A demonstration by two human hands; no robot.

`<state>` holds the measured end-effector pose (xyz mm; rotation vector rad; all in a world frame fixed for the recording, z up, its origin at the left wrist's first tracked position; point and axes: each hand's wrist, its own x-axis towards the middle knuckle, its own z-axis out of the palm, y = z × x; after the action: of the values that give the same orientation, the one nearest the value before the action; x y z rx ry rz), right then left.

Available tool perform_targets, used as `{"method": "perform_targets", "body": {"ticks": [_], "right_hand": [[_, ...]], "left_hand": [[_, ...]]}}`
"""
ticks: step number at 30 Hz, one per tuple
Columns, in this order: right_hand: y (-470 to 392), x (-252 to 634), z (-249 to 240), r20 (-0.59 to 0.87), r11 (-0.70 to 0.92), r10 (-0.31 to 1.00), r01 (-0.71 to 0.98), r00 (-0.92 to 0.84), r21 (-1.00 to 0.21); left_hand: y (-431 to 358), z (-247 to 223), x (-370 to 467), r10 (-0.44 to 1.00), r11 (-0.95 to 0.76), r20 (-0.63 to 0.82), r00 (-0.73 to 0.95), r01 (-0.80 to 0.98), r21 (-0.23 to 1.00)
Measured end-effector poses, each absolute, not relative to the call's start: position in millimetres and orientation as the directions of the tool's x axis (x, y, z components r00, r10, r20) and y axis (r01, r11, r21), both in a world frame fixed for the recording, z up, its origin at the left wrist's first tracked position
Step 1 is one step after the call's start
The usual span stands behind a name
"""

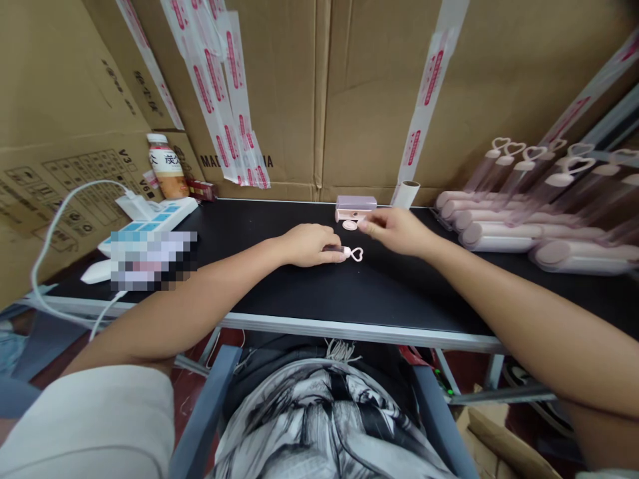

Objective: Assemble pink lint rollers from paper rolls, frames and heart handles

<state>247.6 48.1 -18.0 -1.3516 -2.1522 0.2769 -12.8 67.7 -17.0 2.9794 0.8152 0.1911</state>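
Note:
My left hand (312, 244) is closed around a slim tube with a pale pink heart-shaped loop (356, 254) on its end. The loop points right, and most of the tube is hidden by the fingers. My right hand (392, 229) has its thumb and fingers pinched together beside a small round pink disc (350, 225). Whether those fingertips hold something is too small to make out. Just behind the disc, against the cardboard, sits a small pink case with a lilac top (356, 205).
Several pink cylinders (499, 236) and heart-topped clear tubes (529, 166) crowd the right of the black table (299, 293). A white cardboard roll (407, 194) stands at the back. To the left are a drink bottle (167, 166), a power strip (150, 226) with cables and a blurred-out item.

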Motion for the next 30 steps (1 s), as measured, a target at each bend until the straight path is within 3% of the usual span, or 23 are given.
{"method": "perform_targets", "body": {"ticks": [3, 6, 13, 17, 20, 23, 25, 27, 30], "right_hand": [[70, 276, -13, 0.629, 0.386, 0.773, 0.845, -0.078, -0.370], [98, 311, -18, 0.750, 0.325, 0.661, 0.890, 0.029, -0.320], [129, 338, -41, 0.567, 0.113, 0.814, 0.925, 0.122, -0.362], [123, 339, -29, 0.562, 0.025, 0.802, 0.929, 0.202, -0.369], [112, 342, -12, 0.646, 0.037, 0.710, 0.902, 0.279, -0.430], [95, 329, 1, 0.662, 0.239, 0.668, 0.744, 0.341, -0.624], [82, 306, 1, 0.514, 0.371, 0.804, 0.421, 0.300, -0.828], [66, 277, -5, 0.348, 0.336, 0.929, 0.110, 0.128, -0.936], [46, 236, -18, 0.191, 0.195, 0.968, 0.009, -0.166, -0.981]], "left_hand": [[71, -16, -16, 0.533, -0.846, 0.095, 0.840, 0.529, 0.071], [73, -15, -19, 0.550, -0.835, 0.066, 0.833, 0.547, 0.050], [73, -14, -19, 0.558, -0.830, 0.048, 0.828, 0.558, 0.012], [75, -11, -21, 0.559, -0.829, 0.063, 0.827, 0.555, 0.072], [76, -11, -22, 0.586, -0.809, 0.144, 0.797, 0.570, 0.143], [77, -13, -22, 0.603, -0.797, 0.274, 0.749, 0.562, 0.220], [77, -15, -20, 0.610, -0.792, 0.372, 0.699, 0.549, 0.266], [76, -16, -17, 0.591, -0.805, 0.471, 0.655, 0.516, 0.292], [73, -16, -12, 0.482, -0.874, 0.590, 0.648, 0.408, 0.266]]}}
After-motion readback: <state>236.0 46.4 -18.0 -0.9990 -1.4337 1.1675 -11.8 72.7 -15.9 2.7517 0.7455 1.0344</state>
